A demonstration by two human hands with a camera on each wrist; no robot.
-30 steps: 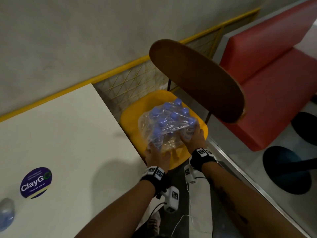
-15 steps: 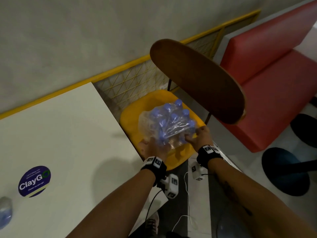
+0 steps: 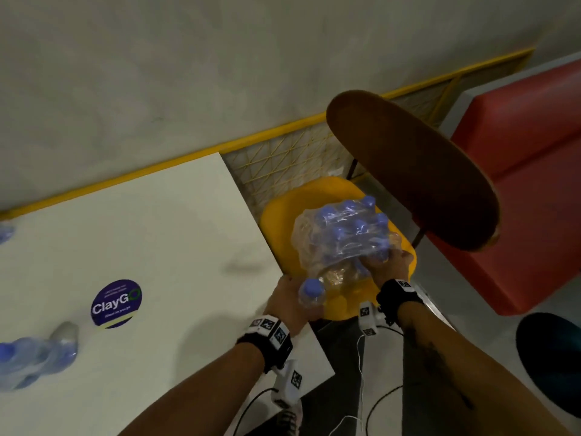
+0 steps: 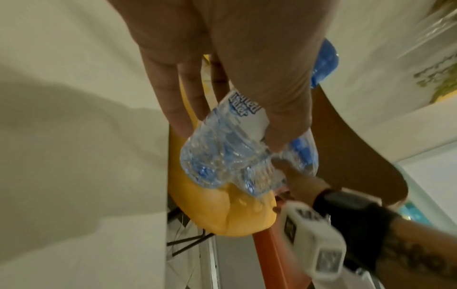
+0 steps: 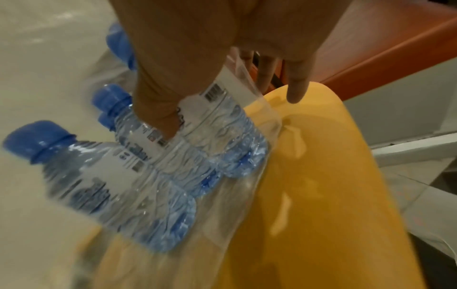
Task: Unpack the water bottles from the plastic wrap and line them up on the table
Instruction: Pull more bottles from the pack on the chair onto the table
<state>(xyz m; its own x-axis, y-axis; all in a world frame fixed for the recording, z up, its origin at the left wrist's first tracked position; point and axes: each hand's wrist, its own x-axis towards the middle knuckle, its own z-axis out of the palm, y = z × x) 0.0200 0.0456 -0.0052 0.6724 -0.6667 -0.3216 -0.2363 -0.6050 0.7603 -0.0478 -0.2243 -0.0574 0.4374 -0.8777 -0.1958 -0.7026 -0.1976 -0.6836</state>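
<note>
A shrink-wrapped pack of blue-capped water bottles lies on a yellow chair seat beside the white table. My left hand grips a single bottle by its body, just outside the torn near end of the wrap, over the table's corner. In the left wrist view the fingers curl round that bottle. My right hand holds the pack's near right side. Its thumb presses a wrapped bottle and the fingers reach behind.
Several bottles stand blurred at the table's left edge, one more at the far left. A round ClayGo sticker is on the table. The brown chair back, a red bench and a yellow mesh rail close in the right side.
My left hand has drawn one bottle out of the wrap and back toward the table corner. The right hand stays on the pack. The view has swung left, showing more table.
</note>
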